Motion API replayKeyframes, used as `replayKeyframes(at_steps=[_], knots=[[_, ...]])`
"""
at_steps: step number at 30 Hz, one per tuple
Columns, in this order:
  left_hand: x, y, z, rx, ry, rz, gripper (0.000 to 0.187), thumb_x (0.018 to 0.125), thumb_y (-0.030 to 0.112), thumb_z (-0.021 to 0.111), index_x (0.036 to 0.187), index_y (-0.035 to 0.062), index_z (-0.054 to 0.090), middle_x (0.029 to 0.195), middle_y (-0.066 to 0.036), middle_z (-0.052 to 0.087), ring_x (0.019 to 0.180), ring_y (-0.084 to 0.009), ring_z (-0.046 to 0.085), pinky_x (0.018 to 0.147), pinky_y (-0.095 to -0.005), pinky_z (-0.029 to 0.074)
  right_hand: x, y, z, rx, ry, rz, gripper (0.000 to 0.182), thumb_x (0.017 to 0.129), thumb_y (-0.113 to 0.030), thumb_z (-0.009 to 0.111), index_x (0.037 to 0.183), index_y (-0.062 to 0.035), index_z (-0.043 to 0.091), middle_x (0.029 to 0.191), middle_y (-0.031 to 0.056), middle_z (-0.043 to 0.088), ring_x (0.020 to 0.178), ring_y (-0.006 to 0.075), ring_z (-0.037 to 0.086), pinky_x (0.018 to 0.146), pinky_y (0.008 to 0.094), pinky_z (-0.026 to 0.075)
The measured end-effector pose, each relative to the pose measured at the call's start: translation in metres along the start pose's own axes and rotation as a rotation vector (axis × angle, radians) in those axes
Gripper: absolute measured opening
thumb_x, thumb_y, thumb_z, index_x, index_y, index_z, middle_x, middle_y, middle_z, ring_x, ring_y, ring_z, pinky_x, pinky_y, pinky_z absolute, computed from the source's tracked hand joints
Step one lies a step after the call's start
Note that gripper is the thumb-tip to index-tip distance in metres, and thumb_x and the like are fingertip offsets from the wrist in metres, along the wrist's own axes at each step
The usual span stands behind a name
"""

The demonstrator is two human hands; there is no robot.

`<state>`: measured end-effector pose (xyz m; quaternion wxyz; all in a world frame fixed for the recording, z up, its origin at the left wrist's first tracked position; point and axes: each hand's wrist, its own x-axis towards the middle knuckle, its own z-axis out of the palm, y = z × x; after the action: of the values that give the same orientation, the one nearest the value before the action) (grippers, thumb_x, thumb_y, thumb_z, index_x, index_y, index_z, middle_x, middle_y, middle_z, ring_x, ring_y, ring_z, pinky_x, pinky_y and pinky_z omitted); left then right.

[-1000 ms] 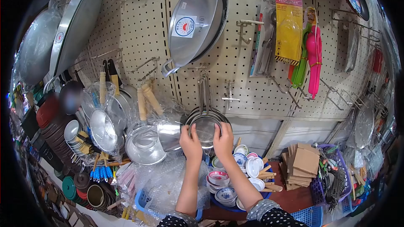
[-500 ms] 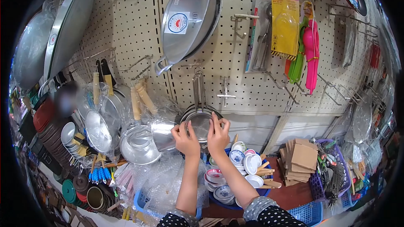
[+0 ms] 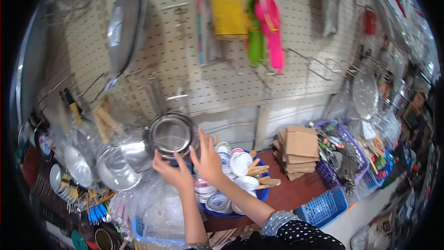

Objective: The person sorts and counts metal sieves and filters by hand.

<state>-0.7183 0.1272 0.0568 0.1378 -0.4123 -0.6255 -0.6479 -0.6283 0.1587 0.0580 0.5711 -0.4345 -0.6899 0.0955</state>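
A nested set of round metal strainers (image 3: 172, 134) hangs by long handles from a hook on the pegboard (image 3: 222, 83). My left hand (image 3: 175, 172) is just under the strainers' lower rim, fingers apart. My right hand (image 3: 208, 157) is at their right rim with its fingers spread upward, fingertips at or touching the edge. Neither hand closes around anything. The picture is blurred by motion.
A steel wok (image 3: 122, 28), a yellow packet (image 3: 226, 4) and pink and green utensils (image 3: 273, 28) hang above. Plastic-wrapped pans (image 3: 111, 166) crowd the left. Below are a blue basin of bowls (image 3: 261, 193), a cardboard stack (image 3: 300, 148), a purple basket (image 3: 340, 132) and a blue basket (image 3: 323, 206).
Both hands have loosened from the strainers' rim and dropped slightly, fingers now spread. The view has swung to the right and down, shifting everything left in the picture.
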Motion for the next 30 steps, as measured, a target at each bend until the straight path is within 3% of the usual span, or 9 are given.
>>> replayKeyframes(at_steps=[2, 5, 11, 14, 15, 19, 23, 28, 30], knots=[[-0.025, 0.023, -0.01, -0.134, -0.111, -0.019, 0.036, 0.094, 0.012, 0.058, 0.126, -0.0024, 0.049, 0.122, -0.018, 0.049, 0.09, -0.0253, 0.049, 0.081, -0.0372, 0.043, -0.015, 0.0, -0.045, 0.057, -0.05, 0.104, 0.052, 0.094, -0.026, 0.059, 0.14, -0.0085, 0.042, 0.119, 0.0142, 0.054, 0.082, 0.0334, 0.066, 0.063, 0.0403, 0.054], [-0.066, 0.055, -0.011, -0.302, -0.358, -0.021, 0.021, 0.097, 0.013, 0.054, 0.113, 0.0004, 0.059, 0.101, -0.008, 0.06, 0.087, -0.0162, 0.054, 0.074, -0.0292, 0.042, -0.039, 0.022, -0.117, 0.149, -0.037, 0.11, 0.034, 0.093, -0.018, 0.061, 0.125, -0.0063, 0.055, 0.109, 0.01, 0.059, 0.071, 0.0243, 0.064, 0.06, 0.0337, 0.051], [-0.158, 0.162, 0.002, -0.687, -0.987, 0.039, 0.009, 0.091, 0.005, 0.058, 0.097, 0.0004, 0.063, 0.09, -0.012, 0.065, 0.082, -0.0266, 0.062, 0.074, -0.0368, 0.047, -0.081, 0.049, -0.278, 0.068, 0.044, 0.221, 0.017, 0.093, -0.011, 0.062, 0.108, -0.003, 0.064, 0.093, 0.0105, 0.064, 0.071, 0.0193, 0.065, 0.063, 0.0292, 0.05], [-0.203, 0.216, 0.018, -0.76, -1.149, 0.149, 0.011, 0.089, 0.005, 0.061, 0.098, 0.0006, 0.063, 0.092, -0.014, 0.066, 0.084, -0.0299, 0.064, 0.075, -0.038, 0.049, -0.096, 0.064, -0.353, -0.029, 0.034, 0.239, 0.016, 0.094, -0.011, 0.061, 0.107, -0.0024, 0.064, 0.094, 0.0111, 0.065, 0.073, 0.0202, 0.065, 0.065, 0.029, 0.051], [-0.22, 0.228, 0.029, -0.853, -1.203, 0.175, 0.011, 0.09, 0.0, 0.059, 0.101, 0.0001, 0.062, 0.092, -0.011, 0.065, 0.083, -0.0185, 0.062, 0.075, -0.0302, 0.048, -0.101, 0.073, -0.376, -0.058, 0.051, 0.198, 0.016, 0.094, -0.011, 0.061, 0.107, -0.0023, 0.065, 0.094, 0.0112, 0.065, 0.073, 0.0203, 0.065, 0.065, 0.0288, 0.051], [-0.265, 0.291, 0.055, -0.955, -1.286, 0.362, 0.014, 0.088, 0.006, 0.063, 0.102, 0.0025, 0.062, 0.092, -0.011, 0.066, 0.079, -0.0259, 0.064, 0.072, -0.0367, 0.048, -0.113, 0.074, -0.464, -0.051, 0.089, 0.416, 0.014, 0.093, -0.007, 0.061, 0.104, -0.0004, 0.065, 0.092, 0.0106, 0.064, 0.071, 0.0186, 0.064, 0.062, 0.0287, 0.05], [-0.297, 0.349, 0.081, -1.04, -1.478, 0.479, 0.018, 0.088, 0.01, 0.065, 0.105, 0.0053, 0.062, 0.089, -0.009, 0.065, 0.074, -0.0258, 0.062, 0.068, -0.0377, 0.048, -0.122, 0.097, -0.533, -0.135, 0.123, 0.389, 0.013, 0.092, -0.005, 0.061, 0.103, 0.0003, 0.066, 0.089, 0.0092, 0.063, 0.068, 0.0166, 0.06, 0.062, 0.0275, 0.048], [-0.311, 0.404, 0.141, -0.994, -1.557, 0.886, 0.024, 0.089, 0.018, 0.067, 0.11, 0.0072, 0.063, 0.089, -0.006, 0.066, 0.082, -0.0244, 0.065, 0.071, -0.037, 0.049, -0.114, 0.145, -0.604, -0.173, 0.116, 0.366, 0.012, 0.091, -0.005, 0.063, 0.101, 0.0001, 0.067, 0.088, 0.0092, 0.064, 0.067, 0.0157, 0.059, 0.061, 0.0266, 0.047], [-0.316, 0.42, 0.173, -0.901, -1.59, 0.815, 0.022, 0.092, 0.018, 0.062, 0.11, 0.006, 0.063, 0.088, -0.009, 0.066, 0.086, -0.0252, 0.067, 0.075, -0.0395, 0.051, -0.106, 0.172, -0.627, -0.177, 0.154, 0.41, 0.012, 0.09, -0.005, 0.064, 0.101, -0.0002, 0.068, 0.088, 0.0092, 0.065, 0.067, 0.0152, 0.059, 0.061, 0.0264, 0.047]])
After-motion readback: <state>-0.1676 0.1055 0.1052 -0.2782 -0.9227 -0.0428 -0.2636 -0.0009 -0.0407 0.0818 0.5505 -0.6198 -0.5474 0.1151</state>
